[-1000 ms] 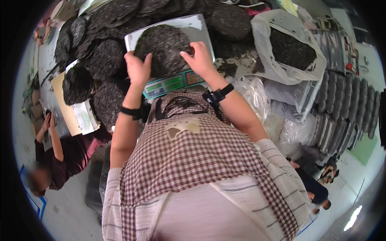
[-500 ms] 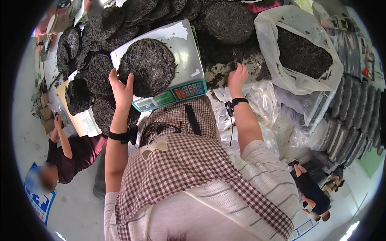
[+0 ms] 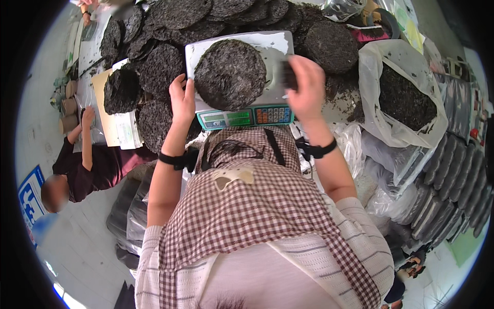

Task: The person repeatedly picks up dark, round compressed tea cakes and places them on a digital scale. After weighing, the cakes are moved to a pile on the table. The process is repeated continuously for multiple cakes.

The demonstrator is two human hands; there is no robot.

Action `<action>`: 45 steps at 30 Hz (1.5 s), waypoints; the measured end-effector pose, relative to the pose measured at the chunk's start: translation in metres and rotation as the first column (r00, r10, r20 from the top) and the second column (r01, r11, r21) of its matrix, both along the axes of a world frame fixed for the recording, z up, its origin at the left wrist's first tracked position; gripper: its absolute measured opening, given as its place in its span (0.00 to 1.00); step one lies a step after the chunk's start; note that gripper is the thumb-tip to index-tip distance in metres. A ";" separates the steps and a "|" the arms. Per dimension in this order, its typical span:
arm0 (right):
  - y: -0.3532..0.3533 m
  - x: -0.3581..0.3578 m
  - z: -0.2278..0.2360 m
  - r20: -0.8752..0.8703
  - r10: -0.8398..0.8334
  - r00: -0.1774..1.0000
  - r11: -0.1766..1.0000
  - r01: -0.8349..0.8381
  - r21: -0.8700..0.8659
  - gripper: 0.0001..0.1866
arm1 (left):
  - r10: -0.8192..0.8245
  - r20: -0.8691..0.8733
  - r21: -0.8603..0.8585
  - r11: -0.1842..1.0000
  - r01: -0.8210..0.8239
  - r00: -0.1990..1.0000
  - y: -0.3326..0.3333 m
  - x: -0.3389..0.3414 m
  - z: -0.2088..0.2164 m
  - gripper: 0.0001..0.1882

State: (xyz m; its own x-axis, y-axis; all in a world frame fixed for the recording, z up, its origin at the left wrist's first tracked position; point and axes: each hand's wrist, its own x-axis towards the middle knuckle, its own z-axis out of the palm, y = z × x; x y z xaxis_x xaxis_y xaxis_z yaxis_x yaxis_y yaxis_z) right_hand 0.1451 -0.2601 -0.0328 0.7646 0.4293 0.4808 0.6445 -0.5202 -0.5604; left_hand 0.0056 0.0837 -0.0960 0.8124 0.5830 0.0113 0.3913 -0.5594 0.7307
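A round, dark, dried seaweed cake lies flat on the metal pan of a digital scale. The scale's teal front has a lit green display and a keypad. My left hand is beside the pan's left edge, thumb and fingers apart, the thumb close to the cake; nothing shows in its grip. Over the pan's right side, my right hand is smeared by motion. Its fingers pinch a small dark clump of seaweed, apart from the cake.
More seaweed cakes are heaped behind and left of the scale, another at right. A clear plastic bag holds loose seaweed. Dark packed bags are stacked far right. A co-worker is at the left.
My right hand has moved from the loose seaweed on the table to above the scale, carrying a dark clump. My left hand has drawn back from the cake's left edge. The view has shifted.
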 end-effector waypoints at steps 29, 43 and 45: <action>0.181 0.167 -0.041 -0.747 0.577 0.331 0.613 0.428 0.664 0.28 | -0.129 0.305 0.117 0.988 0.098 0.944 0.025 -0.012 0.099 0.36; -0.117 0.117 -0.151 0.010 -0.353 0.935 0.834 0.320 -0.450 0.30 | -0.047 -0.526 0.379 0.881 0.284 0.849 0.048 -0.173 0.019 0.69; -0.130 0.122 -0.145 -0.019 -0.418 0.908 0.879 0.399 -0.261 0.20 | -0.091 -0.546 0.342 0.883 0.321 0.833 0.054 -0.176 0.023 0.69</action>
State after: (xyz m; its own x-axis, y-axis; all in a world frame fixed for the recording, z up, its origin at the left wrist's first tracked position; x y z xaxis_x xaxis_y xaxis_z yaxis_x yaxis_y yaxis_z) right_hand 0.2669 -0.3903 -0.1778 0.9263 0.1679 0.3372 0.3070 -0.8552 -0.4175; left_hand -0.1707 0.1374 -0.0727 0.8687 0.4356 -0.2356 0.4759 -0.8659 0.1539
